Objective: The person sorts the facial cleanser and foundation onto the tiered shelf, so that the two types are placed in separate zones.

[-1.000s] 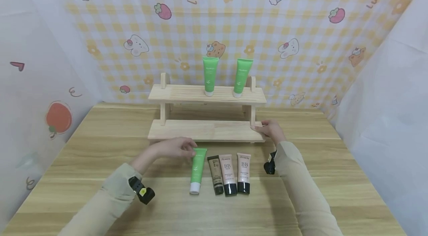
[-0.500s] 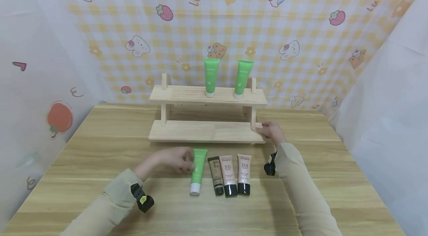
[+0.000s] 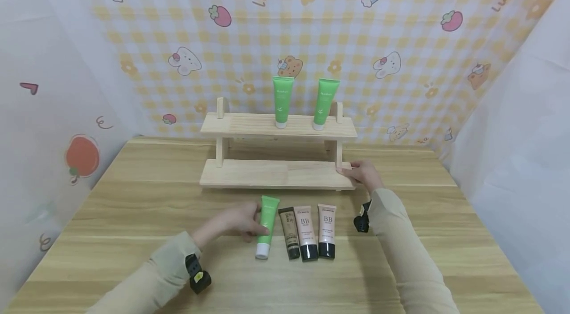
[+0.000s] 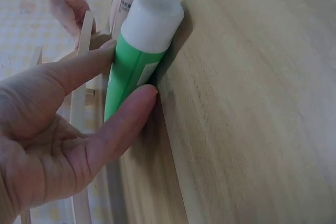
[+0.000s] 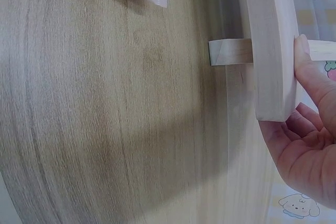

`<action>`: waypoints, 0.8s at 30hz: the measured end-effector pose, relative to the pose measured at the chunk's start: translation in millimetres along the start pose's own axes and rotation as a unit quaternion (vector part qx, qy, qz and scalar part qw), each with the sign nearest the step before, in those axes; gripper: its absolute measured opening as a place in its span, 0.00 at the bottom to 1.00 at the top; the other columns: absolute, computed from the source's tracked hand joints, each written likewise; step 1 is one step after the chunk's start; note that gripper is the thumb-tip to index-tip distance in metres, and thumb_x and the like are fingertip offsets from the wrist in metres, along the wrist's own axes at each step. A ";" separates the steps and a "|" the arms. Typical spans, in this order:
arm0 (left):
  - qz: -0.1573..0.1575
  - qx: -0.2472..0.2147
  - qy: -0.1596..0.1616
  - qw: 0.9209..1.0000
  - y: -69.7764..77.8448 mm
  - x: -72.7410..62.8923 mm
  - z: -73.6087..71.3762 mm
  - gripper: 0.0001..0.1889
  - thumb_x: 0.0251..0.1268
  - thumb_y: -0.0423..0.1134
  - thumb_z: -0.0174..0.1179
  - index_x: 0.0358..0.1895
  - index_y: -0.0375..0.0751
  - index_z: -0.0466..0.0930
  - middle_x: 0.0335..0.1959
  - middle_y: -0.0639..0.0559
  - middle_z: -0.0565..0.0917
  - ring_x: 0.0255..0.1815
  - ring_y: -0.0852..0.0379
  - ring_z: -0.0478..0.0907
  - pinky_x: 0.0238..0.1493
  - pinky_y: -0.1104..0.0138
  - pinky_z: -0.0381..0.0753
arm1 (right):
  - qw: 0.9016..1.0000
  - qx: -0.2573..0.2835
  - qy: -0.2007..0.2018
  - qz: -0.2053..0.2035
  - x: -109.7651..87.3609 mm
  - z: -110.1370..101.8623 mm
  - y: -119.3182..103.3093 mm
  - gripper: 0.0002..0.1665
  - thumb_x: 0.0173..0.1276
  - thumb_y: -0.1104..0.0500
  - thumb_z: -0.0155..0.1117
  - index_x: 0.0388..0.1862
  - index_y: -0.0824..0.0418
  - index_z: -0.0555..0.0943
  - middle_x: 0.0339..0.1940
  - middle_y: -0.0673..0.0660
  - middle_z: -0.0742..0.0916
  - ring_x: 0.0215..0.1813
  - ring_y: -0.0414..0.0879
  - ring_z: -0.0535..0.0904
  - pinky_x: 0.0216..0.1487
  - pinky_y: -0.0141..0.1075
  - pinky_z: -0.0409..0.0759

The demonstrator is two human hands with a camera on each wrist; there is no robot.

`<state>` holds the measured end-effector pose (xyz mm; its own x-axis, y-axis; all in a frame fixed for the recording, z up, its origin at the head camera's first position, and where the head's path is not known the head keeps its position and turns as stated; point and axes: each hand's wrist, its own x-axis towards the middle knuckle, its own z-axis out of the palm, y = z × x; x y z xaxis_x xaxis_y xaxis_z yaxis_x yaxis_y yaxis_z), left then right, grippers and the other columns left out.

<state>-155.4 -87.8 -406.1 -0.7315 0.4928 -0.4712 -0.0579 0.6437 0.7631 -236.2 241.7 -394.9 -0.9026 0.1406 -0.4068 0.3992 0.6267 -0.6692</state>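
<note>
Tube (image 3: 268, 216) in left fingers (image 4: 123, 124) | long axis slightly slanted | crimp (image 3: 270, 199) toward shelf (image 3: 249, 173)

The left arm (image 3: 142, 274) slants in from the lower left of the head view, its pale sleeve ending short of the bare wrist (image 3: 202, 236). The left hand (image 3: 242, 217) leans inward and pinches, thumb and fingers pressing from opposite sides, tips apart. The right arm (image 3: 411, 252), sleeved alike, reaches farther forward from the lower right, angled toward the middle. The right hand (image 3: 362, 173) grips, its thumb (image 5: 307, 64) extended along one side and the other fingers (image 5: 299, 127) curled opposite. The two hands are well apart.
</note>
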 end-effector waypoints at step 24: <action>-0.015 -0.018 0.012 1.000 -7.4 5.1 15.0 0.18 0.52 0.40 0.65 0.38 0.30 0.72 0.29 0.44 0.80 0.26 0.56 0.80 0.28 0.68 0.83 | 1.000 0.008 -0.004 0.002 -1.8 0.4 -1.1 0.46 0.59 0.46 0.63 0.66 0.73 0.59 0.62 0.69 0.72 0.42 0.44 0.75 0.49 0.35 0.77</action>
<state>-148.5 -81.3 -420.8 -0.7454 0.4584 -0.4839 -0.1041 0.6370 0.7638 -235.0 240.4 -393.7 -0.8997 0.1361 -0.4148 0.4050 0.6146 -0.6770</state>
